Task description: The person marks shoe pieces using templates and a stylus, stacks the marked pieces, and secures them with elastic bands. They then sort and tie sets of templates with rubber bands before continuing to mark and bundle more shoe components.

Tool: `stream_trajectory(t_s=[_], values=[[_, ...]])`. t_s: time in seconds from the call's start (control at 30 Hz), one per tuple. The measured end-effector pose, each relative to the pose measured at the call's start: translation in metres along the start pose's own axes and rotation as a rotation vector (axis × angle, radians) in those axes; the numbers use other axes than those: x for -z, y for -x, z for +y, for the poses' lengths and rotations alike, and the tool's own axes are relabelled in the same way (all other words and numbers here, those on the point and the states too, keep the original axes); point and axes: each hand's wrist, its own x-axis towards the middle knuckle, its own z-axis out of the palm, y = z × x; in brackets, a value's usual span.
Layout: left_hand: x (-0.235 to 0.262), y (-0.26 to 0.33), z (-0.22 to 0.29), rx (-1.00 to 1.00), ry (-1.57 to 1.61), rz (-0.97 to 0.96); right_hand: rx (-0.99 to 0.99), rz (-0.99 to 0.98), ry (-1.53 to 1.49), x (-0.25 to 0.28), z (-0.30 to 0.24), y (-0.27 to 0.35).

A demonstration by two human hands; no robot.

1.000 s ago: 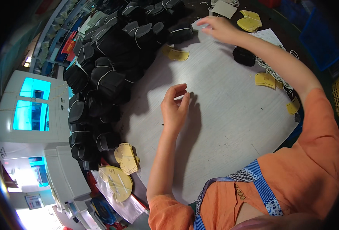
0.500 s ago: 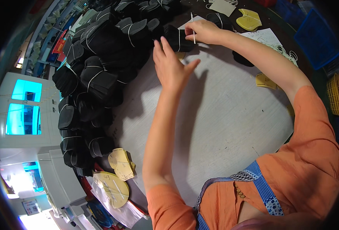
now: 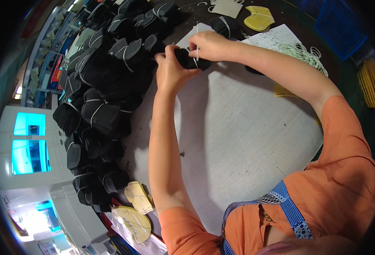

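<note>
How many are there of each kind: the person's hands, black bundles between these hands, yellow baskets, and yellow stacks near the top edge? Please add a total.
Hands: 2
Black bundle between them: 1
Yellow basket: 1
Yellow stack near top edge: 1
Total: 5

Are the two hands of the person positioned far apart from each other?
No, the left hand and the right hand are close together, both at a black bundle.
</note>
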Motion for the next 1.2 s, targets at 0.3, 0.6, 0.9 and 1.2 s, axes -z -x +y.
stream_trajectory(t_s=[0.3, 0.6, 0.9, 1.2], values=[[-0.011, 0.097, 0.039, -0.145, -0.100, 0.294, -0.054, 0.033, -0.472, 0.004, -0.035, 0.084], [0.016, 0.207, 0.029, 0.073, 0.745, -0.138, -0.264, -0.188, -0.685, 0.043, -0.022, 0.208], [0.000, 0.220, 0.045, -0.137, 0.263, -0.021, -0.144, -0.236, -0.398, 0.115, -0.014, 0.234], [-0.013, 0.219, 0.049, -0.173, 0.334, -0.017, 0.009, 0.114, -0.675, 0.070, -0.029, 0.197]])
